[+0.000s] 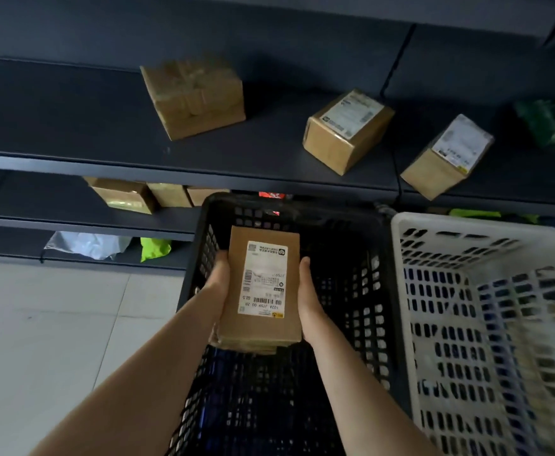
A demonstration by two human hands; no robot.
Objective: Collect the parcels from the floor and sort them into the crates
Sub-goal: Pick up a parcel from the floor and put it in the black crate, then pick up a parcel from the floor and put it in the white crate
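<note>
I hold a brown cardboard parcel [260, 319] with a white shipping label between both hands, above the inside of a black perforated crate [361, 291]. My left hand [218, 279] grips its left side and my right hand [308, 294] presses against its right side. A white perforated crate [434, 291] stands directly to the right of the black one, touching it. The bottom of the black crate is dark and hard to make out.
Dark shelving runs across the back. Three cardboard boxes [194, 97] [347, 130] [447, 156] and a green bag [552, 123] lie on the upper shelf. Lower shelves hold more boxes [121, 194], a white bag [85, 245] and a bright green bag [153, 248]. Pale tiled floor [56, 324] lies at left.
</note>
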